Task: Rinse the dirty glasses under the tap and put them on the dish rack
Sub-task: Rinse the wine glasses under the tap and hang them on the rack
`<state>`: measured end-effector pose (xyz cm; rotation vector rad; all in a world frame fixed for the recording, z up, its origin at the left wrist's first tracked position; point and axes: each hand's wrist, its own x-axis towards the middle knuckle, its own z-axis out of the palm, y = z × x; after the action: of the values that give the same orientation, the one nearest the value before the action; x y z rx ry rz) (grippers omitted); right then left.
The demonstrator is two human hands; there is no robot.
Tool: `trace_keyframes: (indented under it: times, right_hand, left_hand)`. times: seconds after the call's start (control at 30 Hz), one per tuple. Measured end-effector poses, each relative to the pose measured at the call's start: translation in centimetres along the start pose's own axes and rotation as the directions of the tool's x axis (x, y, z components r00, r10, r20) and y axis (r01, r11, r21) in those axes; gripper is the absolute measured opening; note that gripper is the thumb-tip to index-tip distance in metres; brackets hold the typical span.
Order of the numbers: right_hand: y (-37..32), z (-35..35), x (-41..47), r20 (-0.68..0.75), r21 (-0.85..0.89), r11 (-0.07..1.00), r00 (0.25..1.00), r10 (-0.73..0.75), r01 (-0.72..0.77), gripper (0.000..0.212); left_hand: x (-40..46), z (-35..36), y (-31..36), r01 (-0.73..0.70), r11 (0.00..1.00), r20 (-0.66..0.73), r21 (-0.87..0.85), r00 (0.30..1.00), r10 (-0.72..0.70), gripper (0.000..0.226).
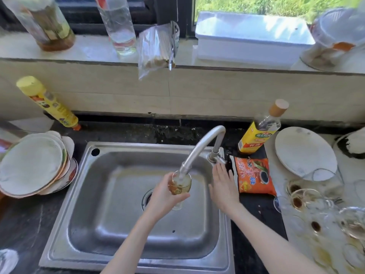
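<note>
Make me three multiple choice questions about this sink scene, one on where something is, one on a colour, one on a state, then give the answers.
1. Where is the orange sauce packet?
A. In the sink basin
B. On the counter right of the tap
C. On the window sill

2. What colour is the cap of the bottle behind that packet?
A. Blue
B. Black
C. Tan

3. What is the left hand doing?
A. Holding a glass under the spout
B. Resting flat on the plates
C. Hanging idle

Answers:
1. B, the packet lies on the dark counter beside the tap base, outside the sink.
2. C, the cap looks tan, like cork or wood, above the yellow label.
3. A, its fingers wrap round the glass, with the spout end at the glass mouth; the right hand is open by the tap handle.
</note>
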<state>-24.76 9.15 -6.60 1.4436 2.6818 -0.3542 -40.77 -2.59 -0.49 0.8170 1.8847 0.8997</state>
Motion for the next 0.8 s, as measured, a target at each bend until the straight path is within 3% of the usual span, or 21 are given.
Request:
trace_keyframes:
  times: [0.13,0.27,0.43,0.5,0.53,0.6,0.67,0.73,0.8]
  right_hand:
    - [-0.6,0.9,0.0,0.138,-0.265,0.964,0.99,0.042,-0.004,0.066]
    - [-1.2,0.2,0.4,0.271,-0.321,0.947,0.954,0.127,-0.035,0.073]
    - [-1.4,-2.5,0.7,0.408,-0.173,0.985,0.909,0.082,-0.012,0.069]
    - [-1.8,-3.2,0.2,0.455,0.115,0.99,0.89,0.022,-0.083,0.058]
    - [-2.4,-3.4,-0.4,0.486,0.325,0.927,0.874,0.005,-0.186,0.053]
    - [-4.0,-3.9,-2.3,0.571,0.659,0.618,0.82,-0.039,-0.429,0.044]
    - [-5.3,-4.0,-4.2,0.626,0.759,0.301,0.773,-0.098,-0.577,0.037]
    - [-6.1,-3.7,-5.5,0.62,0.78,0.205,0.775,-0.127,-0.591,0.032]
    - [-6.6,-3.7,-6.4,0.631,0.768,0.242,0.763,-0.136,-0.592,0.033]
  left_hand:
    - [0.0,-0.6,-0.6,0.018,1.0,0.001,0.025,1.0,-0.018,0.057]
    - [-0.4,-1.0,-0.5,0.039,0.999,0.021,0.008,0.999,-0.039,0.055]
    - [-1.0,-1.1,-0.1,0.042,0.999,0.055,-0.033,0.998,-0.04,0.056]
    - [-1.3,-1.3,-0.1,0.066,0.997,0.072,-0.044,0.995,-0.063,0.058]
    - [-1.5,-1.4,-0.2,0.087,0.995,0.086,-0.054,0.993,-0.082,0.057]
    - [-1.7,-1.6,-0.4,0.147,0.986,0.127,-0.082,0.983,-0.136,0.051]
    - [-2.1,-1.6,-0.5,0.235,0.965,0.197,-0.119,0.958,-0.209,0.042]
    - [-2.6,-1.4,-1.0,0.329,0.929,0.279,-0.167,0.92,-0.275,0.038]
    - [-2.9,-1.1,-1.7,0.426,0.885,0.34,-0.191,0.874,-0.347,0.046]
